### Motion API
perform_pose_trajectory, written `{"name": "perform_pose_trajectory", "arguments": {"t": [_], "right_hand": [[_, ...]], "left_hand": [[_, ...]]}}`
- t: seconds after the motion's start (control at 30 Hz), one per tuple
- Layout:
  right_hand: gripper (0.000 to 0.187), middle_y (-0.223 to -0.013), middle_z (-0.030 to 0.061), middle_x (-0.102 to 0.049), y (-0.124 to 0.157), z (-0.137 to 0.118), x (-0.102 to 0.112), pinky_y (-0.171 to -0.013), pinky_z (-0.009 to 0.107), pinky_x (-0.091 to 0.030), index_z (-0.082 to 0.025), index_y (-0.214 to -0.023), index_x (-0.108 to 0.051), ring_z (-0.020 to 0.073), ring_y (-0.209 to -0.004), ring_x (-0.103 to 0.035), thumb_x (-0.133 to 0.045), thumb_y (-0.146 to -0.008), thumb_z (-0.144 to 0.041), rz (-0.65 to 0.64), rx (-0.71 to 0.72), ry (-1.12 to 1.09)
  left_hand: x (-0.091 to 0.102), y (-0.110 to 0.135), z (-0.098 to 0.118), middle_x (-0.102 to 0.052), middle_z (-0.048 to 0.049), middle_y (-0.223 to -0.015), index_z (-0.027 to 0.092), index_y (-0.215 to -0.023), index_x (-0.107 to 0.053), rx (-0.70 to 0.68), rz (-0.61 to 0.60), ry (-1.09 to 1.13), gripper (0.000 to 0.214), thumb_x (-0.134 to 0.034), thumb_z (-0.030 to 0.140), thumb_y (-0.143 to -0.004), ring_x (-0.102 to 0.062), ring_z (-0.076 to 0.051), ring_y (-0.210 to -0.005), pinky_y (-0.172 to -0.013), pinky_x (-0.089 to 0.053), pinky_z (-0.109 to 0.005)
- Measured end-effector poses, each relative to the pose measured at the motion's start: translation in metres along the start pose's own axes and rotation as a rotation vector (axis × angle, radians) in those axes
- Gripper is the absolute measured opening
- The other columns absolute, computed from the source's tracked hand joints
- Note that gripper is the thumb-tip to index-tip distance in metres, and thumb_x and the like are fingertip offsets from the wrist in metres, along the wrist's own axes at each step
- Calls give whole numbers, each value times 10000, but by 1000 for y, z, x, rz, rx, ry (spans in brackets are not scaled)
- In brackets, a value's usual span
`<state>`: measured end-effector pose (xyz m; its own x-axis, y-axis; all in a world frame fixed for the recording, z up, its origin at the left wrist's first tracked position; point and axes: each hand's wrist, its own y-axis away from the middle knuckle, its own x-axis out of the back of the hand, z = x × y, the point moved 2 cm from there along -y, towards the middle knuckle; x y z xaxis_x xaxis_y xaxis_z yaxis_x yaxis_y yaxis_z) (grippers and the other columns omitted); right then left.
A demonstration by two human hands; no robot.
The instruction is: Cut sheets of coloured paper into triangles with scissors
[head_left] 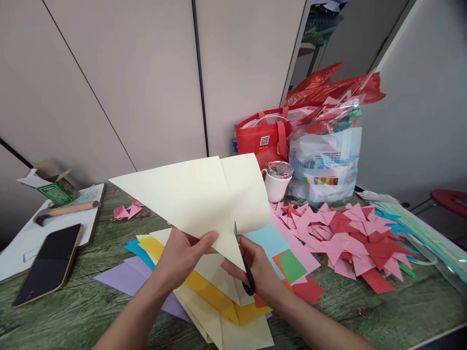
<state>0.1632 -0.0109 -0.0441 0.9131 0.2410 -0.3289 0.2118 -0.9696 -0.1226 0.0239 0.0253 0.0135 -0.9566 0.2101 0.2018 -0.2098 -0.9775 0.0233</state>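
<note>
My left hand pinches the lower edge of a cream sheet of paper, thumb on top. The sheet is folded over into a large triangle, with a curling flap on its right side. In my right hand is a pair of scissors with black handles; one dark blade tip shows against the paper near its right part. The rest of the blades is hidden by the sheet and my fingers. Under both hands lie cream sheets, a folded yellow sheet and purple paper.
Pink and red folded paper pieces are heaped at right. Behind stand a white mug, a red bag and a plastic packet. On the left lie a phone, a wooden-handled hammer and a green box.
</note>
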Motion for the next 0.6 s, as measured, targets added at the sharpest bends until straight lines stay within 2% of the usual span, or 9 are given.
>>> {"name": "perform_pose_trajectory", "arguments": {"t": [0.2,0.6], "right_hand": [[347,-672,-38,-547,-1,4,2,-544,211,-376,-182,-801,-521,105,-594,-472,-770,-587,-295,60,-29,39],[313,-603,-48,-517,0,4,0,-515,215,-362,-178,-779,-534,99,-541,-452,-756,-599,-305,111,-21,48]], "left_hand": [[0,1,1,-734,-41,-794,145,-965,-657,-2,-10,10,306,-655,278,-690,-672,-200,-672,-587,-548,-278],[-2,2,3,-736,-50,-823,152,-961,-662,9,-10,17,300,-657,276,-687,-675,-210,-669,-594,-546,-294]]}}
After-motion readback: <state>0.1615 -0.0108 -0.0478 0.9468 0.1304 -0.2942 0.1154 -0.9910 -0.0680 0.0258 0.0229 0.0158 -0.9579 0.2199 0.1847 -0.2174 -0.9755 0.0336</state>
